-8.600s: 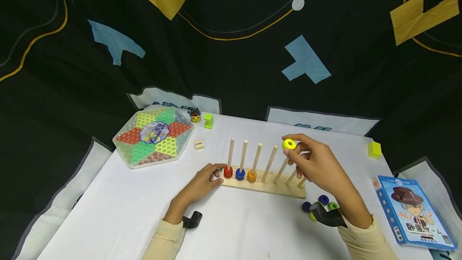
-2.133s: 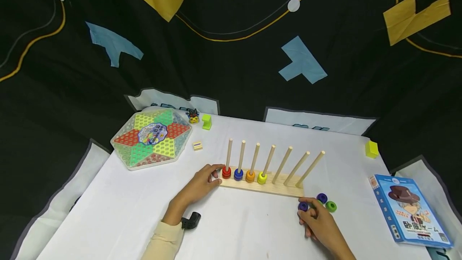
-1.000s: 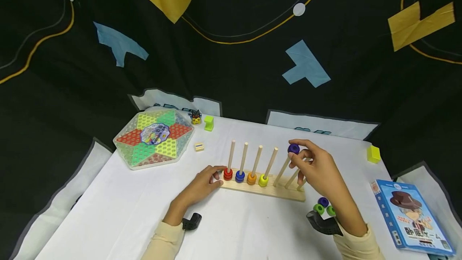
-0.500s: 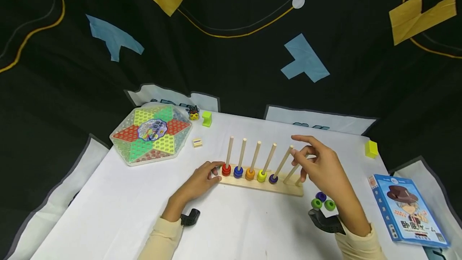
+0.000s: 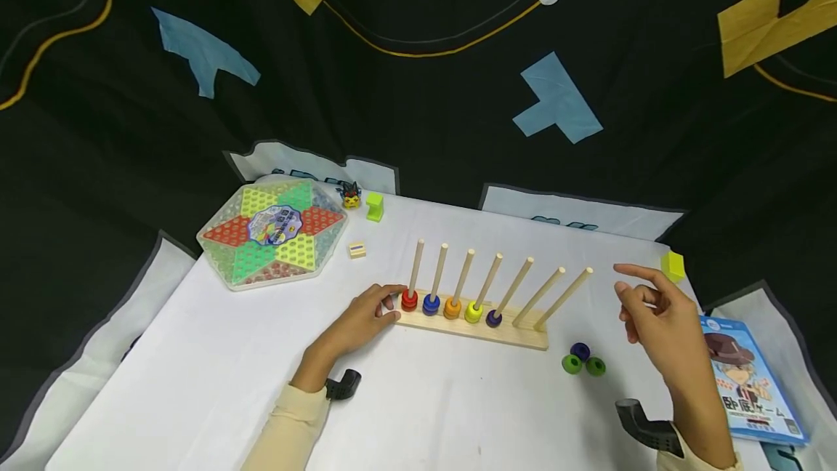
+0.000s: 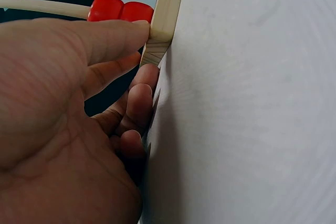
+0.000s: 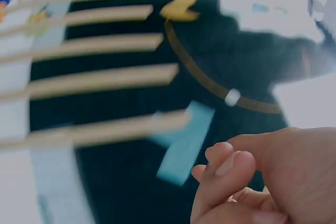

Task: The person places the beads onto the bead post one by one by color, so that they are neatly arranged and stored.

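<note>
A wooden peg stand (image 5: 510, 334) lies across the table with a row of upright pegs. From the left, the pegs bear red beads (image 5: 409, 301), blue beads (image 5: 431, 304), orange beads (image 5: 452, 308), yellow beads (image 5: 474, 312) and a purple bead (image 5: 493, 319). The two rightmost pegs are bare. My left hand (image 5: 360, 320) grips the stand's left end between thumb and fingers. Off to the right of the pegs, my right hand (image 5: 663, 318) is raised with loosely bent fingers and nothing in them. Below it to the left lie a loose purple bead (image 5: 580, 350) and two green beads (image 5: 572, 364).
At the back left sits a hexagonal Chinese checkers board (image 5: 275, 227). Near it are a small figure (image 5: 351, 196), a green block (image 5: 375, 206) and a tiny striped block (image 5: 356, 250). A yellow-green block (image 5: 672, 265) and a blue game box (image 5: 752, 384) stand at the right edge.
My right hand has placed yellow beads on the fourth peg, then dropped a purple bead onto the fifth. It has since drawn away rightward. My left hand stays at the stand's end.
</note>
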The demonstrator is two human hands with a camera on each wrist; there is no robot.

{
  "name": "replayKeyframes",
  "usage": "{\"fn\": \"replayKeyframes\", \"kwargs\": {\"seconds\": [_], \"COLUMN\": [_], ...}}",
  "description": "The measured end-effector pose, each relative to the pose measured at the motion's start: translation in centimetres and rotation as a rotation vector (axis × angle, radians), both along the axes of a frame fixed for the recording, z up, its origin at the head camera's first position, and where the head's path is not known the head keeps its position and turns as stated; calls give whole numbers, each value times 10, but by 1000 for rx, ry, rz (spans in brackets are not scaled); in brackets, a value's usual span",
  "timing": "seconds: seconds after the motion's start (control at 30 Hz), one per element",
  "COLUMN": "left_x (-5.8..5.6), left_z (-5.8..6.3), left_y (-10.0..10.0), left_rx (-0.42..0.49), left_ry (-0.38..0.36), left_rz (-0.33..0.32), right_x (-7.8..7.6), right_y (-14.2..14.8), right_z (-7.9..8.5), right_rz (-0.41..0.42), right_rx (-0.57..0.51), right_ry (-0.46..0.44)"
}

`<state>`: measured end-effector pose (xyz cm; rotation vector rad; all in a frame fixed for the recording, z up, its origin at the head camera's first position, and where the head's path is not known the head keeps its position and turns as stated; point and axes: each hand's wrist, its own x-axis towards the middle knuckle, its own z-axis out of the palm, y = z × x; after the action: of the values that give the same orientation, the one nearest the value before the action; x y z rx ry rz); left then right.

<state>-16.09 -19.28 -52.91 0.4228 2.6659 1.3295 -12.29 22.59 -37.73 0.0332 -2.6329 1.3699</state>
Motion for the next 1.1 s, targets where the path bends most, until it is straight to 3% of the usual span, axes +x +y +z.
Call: {"fn": "replayKeyframes", "kwargs": {"seconds": [0.07,0.23,0.37,0.6,1.1], "left_x": [0,0,1,0,0], "left_z": [1,-1,-1,0,0], "left_y": [0,0,0,-2,0], "left_rx": [0,2,2,5,19], "left_ry": [-1,-1,-11,13,6], "left_rz": [-1,-15,-15,-5,-11], "right_x": [-1,-1,2,5,5], "right_y": [12,29,35,35,28], "right_z": [-21,-75,-101,-116,-125], "right_rz": [-3,13,3,32,37], "right_rx": [7,31,42,60,247], "right_ry": [-75,-359,-478,-477,-429]}}
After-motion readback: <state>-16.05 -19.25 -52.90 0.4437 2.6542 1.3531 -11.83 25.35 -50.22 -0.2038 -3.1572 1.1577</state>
